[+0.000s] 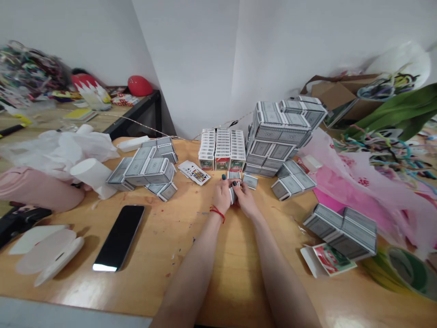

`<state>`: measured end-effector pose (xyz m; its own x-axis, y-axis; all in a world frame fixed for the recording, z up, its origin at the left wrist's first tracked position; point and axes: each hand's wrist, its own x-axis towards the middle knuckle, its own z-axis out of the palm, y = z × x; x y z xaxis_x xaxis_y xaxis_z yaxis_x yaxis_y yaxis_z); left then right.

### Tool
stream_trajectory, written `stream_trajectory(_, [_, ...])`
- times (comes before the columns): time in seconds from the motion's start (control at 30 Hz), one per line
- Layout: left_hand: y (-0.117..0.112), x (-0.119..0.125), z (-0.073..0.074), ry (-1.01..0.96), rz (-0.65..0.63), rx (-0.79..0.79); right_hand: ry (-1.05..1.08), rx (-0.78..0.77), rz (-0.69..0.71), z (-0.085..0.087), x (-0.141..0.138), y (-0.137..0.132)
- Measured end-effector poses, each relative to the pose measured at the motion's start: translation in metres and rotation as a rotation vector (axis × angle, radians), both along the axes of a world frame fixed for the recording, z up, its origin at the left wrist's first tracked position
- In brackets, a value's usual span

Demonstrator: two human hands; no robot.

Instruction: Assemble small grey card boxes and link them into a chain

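Both hands meet mid-tabletop, close together. The left hand and right hand are curled round one small deck of cards, which is pinched between them and held on edge just above the wood; fingers closed on it from both sides. There is a red string bracelet on the left wrist. A single loose deck lies just beyond the right hand, not touching it. Rows of boxed decks stand right behind the hands. Face-up playing cards are fanned near the left hand, towards the back left. A tall pile of wrapped packs is at back right. A dark phone lies well apart to the left. An opened red-green carton is at front right.
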<state>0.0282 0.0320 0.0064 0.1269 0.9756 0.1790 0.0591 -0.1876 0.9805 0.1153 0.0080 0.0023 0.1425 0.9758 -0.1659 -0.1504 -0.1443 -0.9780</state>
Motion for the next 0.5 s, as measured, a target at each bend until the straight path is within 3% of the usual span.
stream_trajectory(0.5, [-0.005,0.0,0.015,-0.131,-0.085,-0.021,-0.038,0.125,-0.128,0.001,-0.004,0.002])
